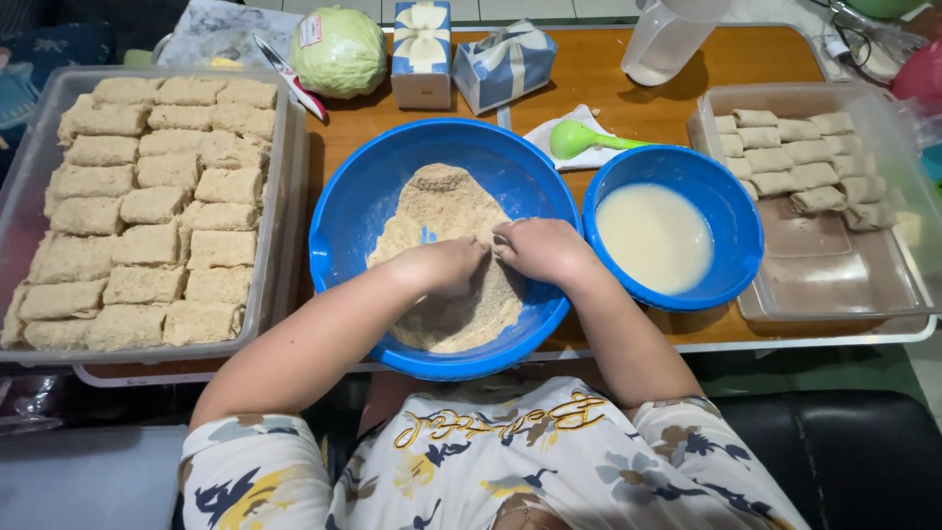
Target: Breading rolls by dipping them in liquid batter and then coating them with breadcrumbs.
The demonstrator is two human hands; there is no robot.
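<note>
Blue-and-white gift boxes [422, 49] behind blue bowl [339, 236], both hands [496, 255] cupped together in breadcrumbs [442, 206]

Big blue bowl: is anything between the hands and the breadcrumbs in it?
Nothing visible. The left hand and right hand are already inside the big blue bowl, resting on the breadcrumbs. What lies under the fingers is hidden.

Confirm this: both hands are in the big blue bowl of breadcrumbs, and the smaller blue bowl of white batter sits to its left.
Wrong side. The head view shows the smaller blue bowl of white batter to the right of the big blue bowl of breadcrumbs. Both hands, left and right, are indeed in the breadcrumbs.
</note>
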